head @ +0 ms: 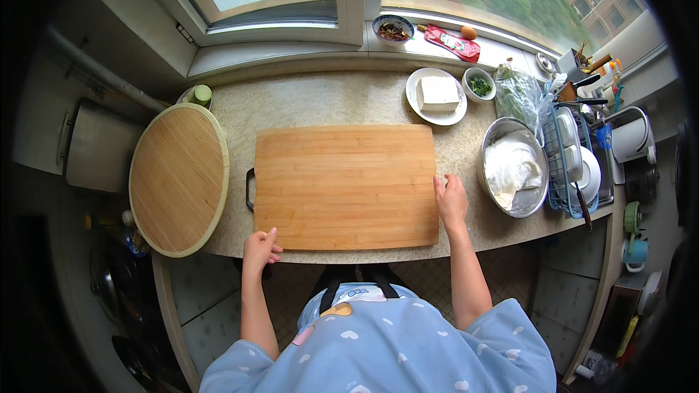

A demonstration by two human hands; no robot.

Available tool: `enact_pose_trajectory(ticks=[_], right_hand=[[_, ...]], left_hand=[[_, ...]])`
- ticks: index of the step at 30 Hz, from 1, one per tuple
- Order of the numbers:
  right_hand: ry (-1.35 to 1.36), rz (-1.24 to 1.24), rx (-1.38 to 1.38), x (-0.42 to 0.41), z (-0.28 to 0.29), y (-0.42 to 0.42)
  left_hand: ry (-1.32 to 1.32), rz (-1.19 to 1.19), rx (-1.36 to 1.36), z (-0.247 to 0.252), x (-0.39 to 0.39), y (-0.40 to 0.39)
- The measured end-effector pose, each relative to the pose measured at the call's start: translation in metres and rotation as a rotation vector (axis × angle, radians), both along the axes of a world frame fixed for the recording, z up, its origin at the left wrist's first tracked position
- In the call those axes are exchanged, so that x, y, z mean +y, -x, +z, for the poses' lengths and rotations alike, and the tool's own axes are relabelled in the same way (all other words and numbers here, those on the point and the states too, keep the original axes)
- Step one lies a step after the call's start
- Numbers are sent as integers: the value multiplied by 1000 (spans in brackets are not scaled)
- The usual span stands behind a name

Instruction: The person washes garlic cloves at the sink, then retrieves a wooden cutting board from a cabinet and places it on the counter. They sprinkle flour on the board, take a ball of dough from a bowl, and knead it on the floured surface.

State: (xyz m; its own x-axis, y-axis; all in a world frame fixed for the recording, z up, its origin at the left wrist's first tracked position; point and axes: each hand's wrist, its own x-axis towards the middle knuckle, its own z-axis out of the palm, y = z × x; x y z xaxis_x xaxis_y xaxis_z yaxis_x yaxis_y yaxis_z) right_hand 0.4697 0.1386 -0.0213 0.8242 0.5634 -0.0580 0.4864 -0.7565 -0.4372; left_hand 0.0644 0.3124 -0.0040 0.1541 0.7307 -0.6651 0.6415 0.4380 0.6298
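A rectangular bamboo cutting board (347,188) with a black handle at its left end lies flat on the speckled countertop, close to the front edge. My left hand (259,251) is at its front left corner, thumb raised and fingers loosely curled by the edge. Against the board's right side rests my right hand (452,204), its thumb at the edge and its fingertips just off the wood. Whether either hand grips the board cannot be told. To the right of that hand stands a metal bowl (528,208) of white flour or dough.
A round wooden board (180,180) leans at the left. Behind are a plate (415,112) of tofu (438,93), a bowl of chopped greens (480,86) and a plastic bag (516,98). A dish rack (557,174) stands right. An egg (468,33) lies on the windowsill.
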Motion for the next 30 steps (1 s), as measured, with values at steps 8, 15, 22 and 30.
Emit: enact_pose_trajectory(ticks=[8, 15, 22, 30], right_hand=[[476, 502, -69, 45, 13, 60], [619, 448, 73, 61, 3, 64], [570, 441, 33, 62, -7, 66], [625, 446, 40, 68, -2, 61]], left_hand=[[-552, -796, 498, 22, 10, -150], [-473, -990, 618, -2, -3, -191], [-530, -979, 607, -12, -2, -189], [-536, -993, 604, -11, -3, -189]])
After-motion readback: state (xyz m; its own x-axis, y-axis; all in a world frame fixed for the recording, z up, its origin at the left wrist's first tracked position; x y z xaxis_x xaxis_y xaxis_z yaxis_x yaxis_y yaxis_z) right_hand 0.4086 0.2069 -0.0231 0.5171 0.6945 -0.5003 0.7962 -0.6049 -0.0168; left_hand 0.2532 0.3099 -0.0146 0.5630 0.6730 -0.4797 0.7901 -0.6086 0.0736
